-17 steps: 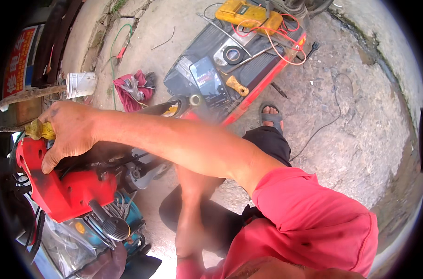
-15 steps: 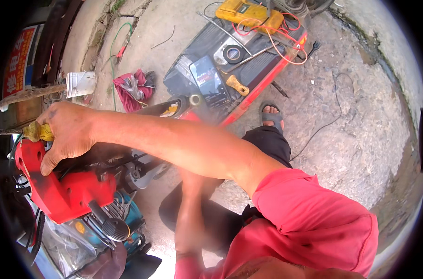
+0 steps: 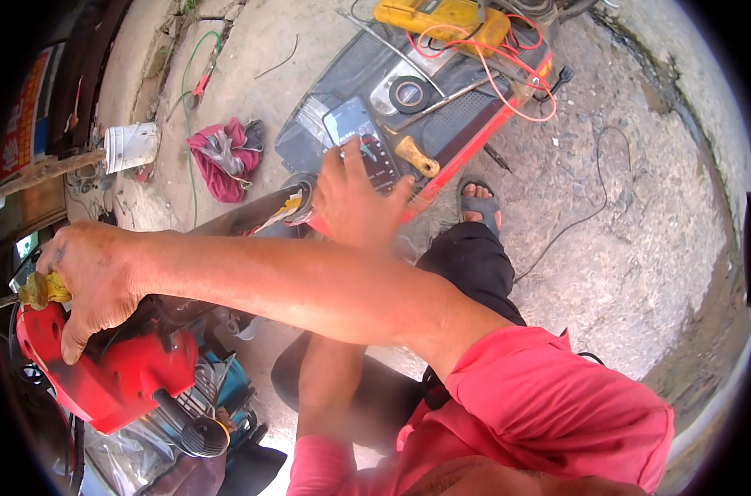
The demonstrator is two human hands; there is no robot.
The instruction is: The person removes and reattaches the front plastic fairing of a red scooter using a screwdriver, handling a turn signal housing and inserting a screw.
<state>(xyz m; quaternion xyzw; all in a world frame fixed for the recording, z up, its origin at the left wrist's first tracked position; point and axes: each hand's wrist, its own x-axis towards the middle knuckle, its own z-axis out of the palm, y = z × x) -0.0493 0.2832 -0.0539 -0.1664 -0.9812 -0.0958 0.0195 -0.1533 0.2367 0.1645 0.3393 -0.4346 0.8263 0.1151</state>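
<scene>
Held the yellow grip [image 3: 45, 290] at left in the right hand [image 3: 97, 277], perhaps for steadiness; held the left hand [image 3: 357, 201] spread, over the smartphone [image 3: 350, 122], laid face-up on the scooter footboard [image 3: 455, 130], apparently within reach.

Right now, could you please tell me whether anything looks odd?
The phone by the left hand looks out of place, lying beside a yellow-handled tool; the orange lead also sprawls untidily past the red-edged footboard.
</scene>
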